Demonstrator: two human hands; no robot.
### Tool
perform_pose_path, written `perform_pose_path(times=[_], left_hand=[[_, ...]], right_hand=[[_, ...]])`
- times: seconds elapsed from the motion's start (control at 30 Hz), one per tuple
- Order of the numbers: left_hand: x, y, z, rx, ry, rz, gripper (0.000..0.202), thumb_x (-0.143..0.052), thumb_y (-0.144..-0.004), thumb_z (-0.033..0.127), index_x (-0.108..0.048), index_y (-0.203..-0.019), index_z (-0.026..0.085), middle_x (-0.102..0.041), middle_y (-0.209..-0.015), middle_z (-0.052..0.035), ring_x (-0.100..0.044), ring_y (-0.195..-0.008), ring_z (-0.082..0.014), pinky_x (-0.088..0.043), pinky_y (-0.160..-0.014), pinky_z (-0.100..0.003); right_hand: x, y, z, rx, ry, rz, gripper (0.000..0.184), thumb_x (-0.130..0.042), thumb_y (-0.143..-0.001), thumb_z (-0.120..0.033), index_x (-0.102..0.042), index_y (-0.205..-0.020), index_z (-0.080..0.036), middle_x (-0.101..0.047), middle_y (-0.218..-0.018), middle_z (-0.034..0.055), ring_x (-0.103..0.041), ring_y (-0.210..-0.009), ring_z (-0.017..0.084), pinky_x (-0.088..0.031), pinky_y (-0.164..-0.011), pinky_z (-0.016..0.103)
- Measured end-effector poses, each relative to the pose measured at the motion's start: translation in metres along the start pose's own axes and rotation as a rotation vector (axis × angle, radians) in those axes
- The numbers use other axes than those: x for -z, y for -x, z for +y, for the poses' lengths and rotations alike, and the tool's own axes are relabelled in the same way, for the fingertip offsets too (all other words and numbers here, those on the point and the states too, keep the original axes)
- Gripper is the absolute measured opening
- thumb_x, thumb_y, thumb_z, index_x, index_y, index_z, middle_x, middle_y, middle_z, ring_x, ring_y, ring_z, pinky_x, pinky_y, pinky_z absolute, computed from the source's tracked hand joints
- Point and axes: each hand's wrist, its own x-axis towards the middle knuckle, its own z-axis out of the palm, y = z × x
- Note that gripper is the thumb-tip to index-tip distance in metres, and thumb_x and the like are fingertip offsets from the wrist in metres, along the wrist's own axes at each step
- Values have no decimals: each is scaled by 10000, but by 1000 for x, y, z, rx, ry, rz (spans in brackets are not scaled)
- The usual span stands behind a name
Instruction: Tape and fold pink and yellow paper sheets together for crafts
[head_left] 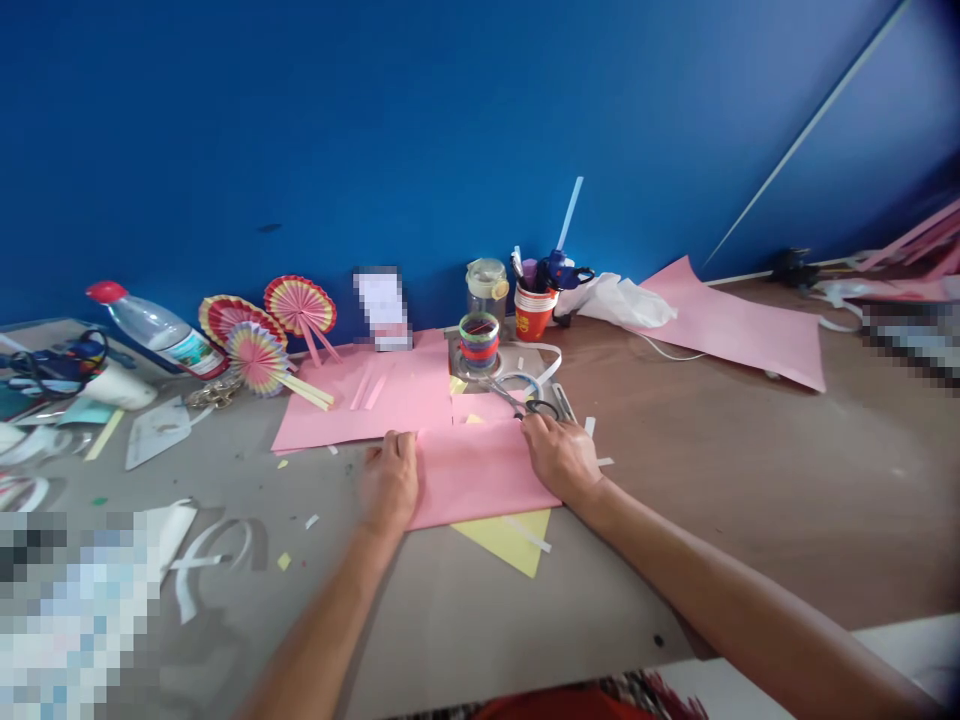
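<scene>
A folded sheet of pink paper (480,470) stretches between my two hands above the desk. Its left edge is pinched by my left hand (391,485), whose fingers are curled and slightly blurred. My right hand (566,462) grips the upper right side of the same sheet. Just beyond that hand lies a pair of scissors (541,408) with dark handles, partly hidden by the fingers. From under the sheet's lower edge pokes a piece of yellow paper (514,540), with a thin white strip across it. A larger pink sheet (405,385) lies flat behind, carrying narrow pink strips.
Folded paper fans (300,305) and a tilted red-capped bottle (161,335) stand at the back left. A jar (486,285), tape rolls (478,342) and a red cup (534,315) of tools are behind the work. Another pink sheet (750,325) lies right. Paper scraps dot the desk.
</scene>
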Motion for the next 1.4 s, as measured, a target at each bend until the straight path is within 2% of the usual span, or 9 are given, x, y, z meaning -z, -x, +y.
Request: perform_pose_path(times=[0.43, 0.63, 0.8, 0.87, 0.93, 1.03, 1.13, 1.23, 1.4], left_hand=[[-8, 2, -3, 6, -122, -35, 215, -446, -905, 126, -587, -1050, 200, -625, -913, -68, -600, -775, -198, -413, -769, -299], [-7, -1, 0, -6, -118, -30, 191, -415, -931, 149, -588, -1008, 176, -625, -878, -71, -593, -767, -202, -399, -767, -308], [-7, -2, 1, 8, -107, -23, 200, -404, -921, 133, -602, -916, 165, -618, -857, -83, -578, -710, -202, -397, -729, -313], [-8, -1, 1, 13, -98, -18, 200, -408, -914, 127, -604, -918, 169, -618, -858, -84, -578, -706, -204, -399, -723, -316], [-7, -1, 1, 9, -85, -12, 201, -405, -924, 152, -605, -923, 176, -620, -852, -81, -584, -715, -207, -402, -733, -318], [-7, -1, 0, -6, -70, -5, 171, -437, -921, 189, -602, -962, 184, -621, -860, -75, -593, -727, -206, -409, -732, -308], [-8, -1, -1, 1, -70, 0, 176, -435, -920, 187, -604, -968, 183, -623, -864, -78, -595, -712, -202, -411, -717, -303], [-8, -1, -1, 2, -66, -3, 203, -405, -933, 183, -606, -959, 182, -627, -851, -74, -599, -715, -198, -409, -730, -306], [-5, -3, 1, 13, -42, -11, 224, -387, -939, 178, -610, -916, 165, -624, -817, -77, -601, -698, -202, -404, -719, -312]], right_hand=[[5, -3, -3, -47, 28, 4, 305, -338, -967, -276, -607, -930, -139, -620, -895, 111, -576, -714, 210, -375, -668, 311], [2, -3, 1, -79, -75, 56, 267, -405, -919, -242, -546, -1119, -137, -614, -1016, 132, -593, -835, 240, -435, -698, 320], [33, -11, 7, -103, -147, 143, 352, -405, -874, -202, -499, -1194, -89, -571, -1072, 176, -577, -955, 262, -479, -778, 368], [54, -7, -11, -57, -179, 182, 366, -378, -898, -224, -492, -1227, -110, -546, -1161, 178, -539, -1069, 263, -461, -874, 394], [66, 5, -43, 158, -281, 209, 374, -367, -926, -252, -507, -1248, -123, -543, -1236, 168, -481, -1180, 262, -375, -1015, 428], [61, 29, -99, 499, -289, -107, 633, -451, -895, -468, -414, -1369, -49, -430, -1414, 198, -278, -1370, 311, -202, -1146, 453], [40, 45, -126, 461, -238, -391, 830, -428, -885, -575, -283, -1438, 27, -245, -1514, 240, -167, -1421, 329, -136, -1168, 464], [28, 53, -117, 415, -213, -495, 821, -374, -906, -585, -248, -1460, 8, -164, -1534, 224, -116, -1434, 321, -119, -1168, 487], [35, 71, -70, 337, -156, -480, 868, -427, -874, -619, -238, -1472, -20, -138, -1543, 200, -107, -1434, 328, -153, -1166, 474]])
